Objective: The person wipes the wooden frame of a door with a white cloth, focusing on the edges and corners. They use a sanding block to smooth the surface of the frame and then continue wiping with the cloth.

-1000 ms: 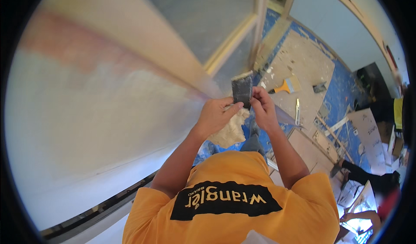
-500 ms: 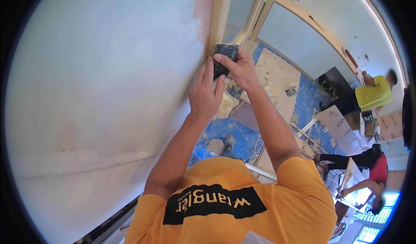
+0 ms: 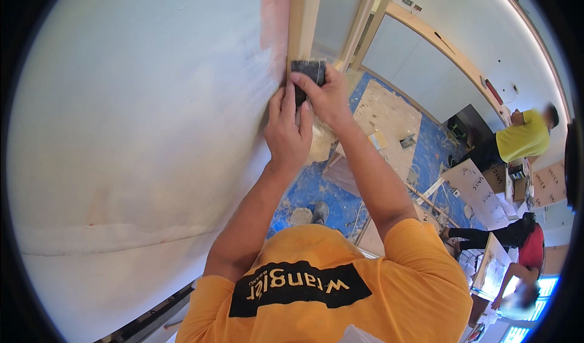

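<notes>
Wall (image 3: 121,130), pale with a pinkish patch (image 3: 274,14) high up, fills our left side. Near its edge, our left hand (image 3: 287,130) is partly open, fingers beside the dark block (image 3: 311,70), thumb by its lower end; we cannot tell whether it grips. We see that block close by the wooden frame (image 3: 299,26), our right hand (image 3: 330,99) closed on it, thumb across its face. Farther right, brown board (image 3: 386,108) covers part of the blue floor (image 3: 429,145), beyond which we see two co-workers (image 3: 523,136).
</notes>
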Available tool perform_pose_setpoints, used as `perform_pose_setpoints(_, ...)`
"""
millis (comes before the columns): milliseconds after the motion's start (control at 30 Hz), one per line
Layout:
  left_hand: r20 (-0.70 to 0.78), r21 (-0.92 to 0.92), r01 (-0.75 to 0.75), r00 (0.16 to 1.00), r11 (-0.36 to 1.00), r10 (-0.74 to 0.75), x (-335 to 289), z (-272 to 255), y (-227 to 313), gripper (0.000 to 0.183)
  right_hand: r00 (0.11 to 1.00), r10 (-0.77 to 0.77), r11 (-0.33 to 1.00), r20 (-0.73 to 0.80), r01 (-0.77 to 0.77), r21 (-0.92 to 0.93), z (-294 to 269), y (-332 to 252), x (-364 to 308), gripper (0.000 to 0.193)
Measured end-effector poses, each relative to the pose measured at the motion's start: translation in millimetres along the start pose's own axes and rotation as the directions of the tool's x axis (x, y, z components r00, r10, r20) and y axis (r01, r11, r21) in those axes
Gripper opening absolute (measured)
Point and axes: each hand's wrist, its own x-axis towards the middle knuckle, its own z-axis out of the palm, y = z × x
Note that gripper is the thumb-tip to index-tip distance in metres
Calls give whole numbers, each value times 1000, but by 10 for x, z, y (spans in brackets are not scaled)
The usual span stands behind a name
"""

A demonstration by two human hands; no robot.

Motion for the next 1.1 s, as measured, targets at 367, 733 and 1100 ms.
perform_pose_setpoints(367, -26, 117, 35, 999, 992, -32, 65, 17, 125, 48, 999, -29, 996, 25, 31, -84, -45, -145, 9, 29)
perform_pose_setpoints(733, -212, 39, -188, 958, 981, 192, 905, -37, 575, 46, 980, -197, 979, -28, 195, -63, -135, -1004, 626, 39)
perform_pose_setpoints(1100, -53, 98, 38, 998, 995, -33, -19, 88, 1, 47, 995, -61, 988, 74, 71, -137, -120, -47, 35, 30)
